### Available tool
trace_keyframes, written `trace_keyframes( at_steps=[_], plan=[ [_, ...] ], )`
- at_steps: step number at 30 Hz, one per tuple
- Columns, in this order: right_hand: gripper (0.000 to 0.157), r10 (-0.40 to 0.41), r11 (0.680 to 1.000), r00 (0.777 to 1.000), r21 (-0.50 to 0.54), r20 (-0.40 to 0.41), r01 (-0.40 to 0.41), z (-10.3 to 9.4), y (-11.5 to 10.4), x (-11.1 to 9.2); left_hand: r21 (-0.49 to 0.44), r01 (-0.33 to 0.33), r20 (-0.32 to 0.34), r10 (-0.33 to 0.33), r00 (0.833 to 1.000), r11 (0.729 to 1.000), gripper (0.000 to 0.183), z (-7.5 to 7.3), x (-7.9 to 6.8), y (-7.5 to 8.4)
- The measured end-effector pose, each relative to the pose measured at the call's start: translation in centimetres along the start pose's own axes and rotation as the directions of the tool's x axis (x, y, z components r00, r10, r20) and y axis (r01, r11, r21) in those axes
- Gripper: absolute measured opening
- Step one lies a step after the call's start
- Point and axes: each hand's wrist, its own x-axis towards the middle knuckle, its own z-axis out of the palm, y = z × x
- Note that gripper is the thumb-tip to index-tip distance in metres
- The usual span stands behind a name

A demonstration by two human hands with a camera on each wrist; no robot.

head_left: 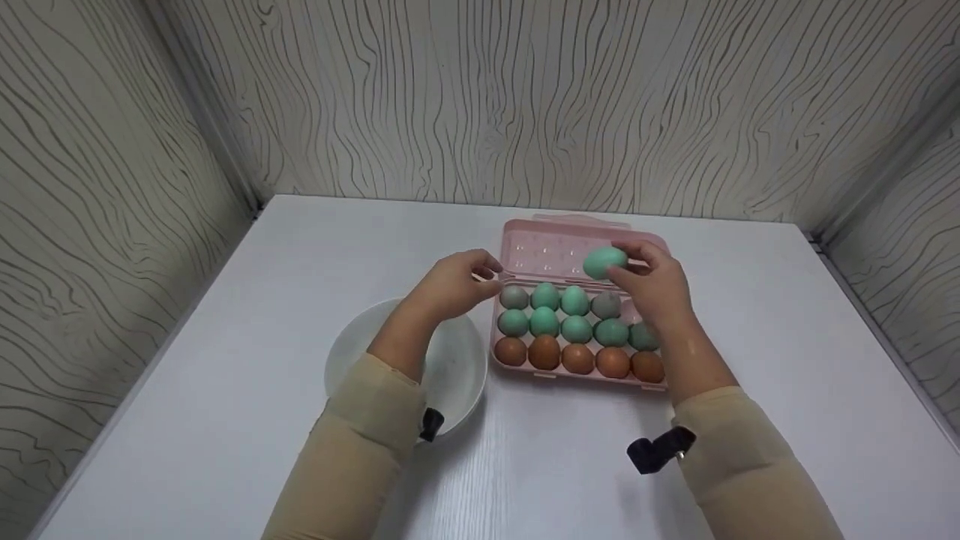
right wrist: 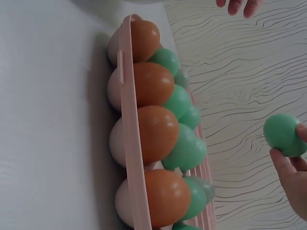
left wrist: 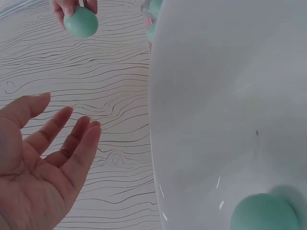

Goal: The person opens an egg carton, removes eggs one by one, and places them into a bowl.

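My right hand (head_left: pixel 658 289) pinches a green egg (head_left: pixel 602 263) by its end, raised above the back of the pink egg carton (head_left: pixel 544 372). The same green egg (right wrist: pixel 283 134) shows at the right of the right wrist view. My left hand (head_left: pixel 455 285) hovers between the bowl and the carton's left side, fingers relaxed and holding nothing; the left wrist view shows the palm (left wrist: pixel 41 179) and loosely bent fingers. Rows of green, grey-green and brown eggs (head_left: pixel 577 358) fill most of the carton. Part of its right side is hidden behind my right hand.
A large white bowl (head_left: pixel 459 375) stands left of the carton, partly under my left forearm. Inside it lies a green egg (left wrist: pixel 265 214). The carton's lid (head_left: pixel 540 251) is folded back. Wood-patterned panels (head_left: pixel 487 97) enclose the white table (head_left: pixel 787 360) at back and sides.
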Motion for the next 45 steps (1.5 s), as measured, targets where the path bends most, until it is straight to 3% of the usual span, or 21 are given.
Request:
trace_keyframes(
  at_steps=[5,10,16,22,28,37,45],
  plan=[
    [0.039,-0.029,0.997,0.999,0.066,0.030,0.027,0.7,-1.4,-0.8,-0.051,-0.020,-0.032,0.019,0.999,0.999,0.027,0.3,0.0,0.2],
    [0.042,-0.052,0.992,0.997,0.115,0.062,0.045,1.3,-2.5,-1.6,-0.179,-0.012,-0.042,0.005,0.999,0.984,0.027,0.6,0.1,0.5],
    [0.044,-0.088,0.975,0.991,0.212,0.100,0.065,1.9,-3.3,-2.3,-0.377,-0.001,-0.030,-0.011,0.999,0.926,0.029,1.0,0.2,1.0],
    [0.046,-0.105,0.974,0.986,0.215,0.128,0.076,2.5,-4.0,-2.6,-0.497,0.027,-0.011,-0.037,0.999,0.867,0.027,1.5,0.0,1.6],
    [0.043,-0.144,0.965,0.973,0.245,0.180,0.097,3.2,-4.6,-3.1,-0.569,-0.003,0.022,0.019,1.000,0.823,0.028,2.0,0.0,1.9],
    [0.043,-0.158,0.970,0.963,0.218,0.219,0.110,3.9,-4.9,-3.3,-0.486,-0.066,0.006,0.079,0.997,0.871,0.035,2.1,-0.5,2.5],
    [0.042,-0.203,0.945,0.947,0.305,0.249,0.123,4.1,-4.7,-3.3,-0.484,-0.134,-0.002,0.152,0.988,0.865,0.039,2.6,0.3,1.9]
  ],
)
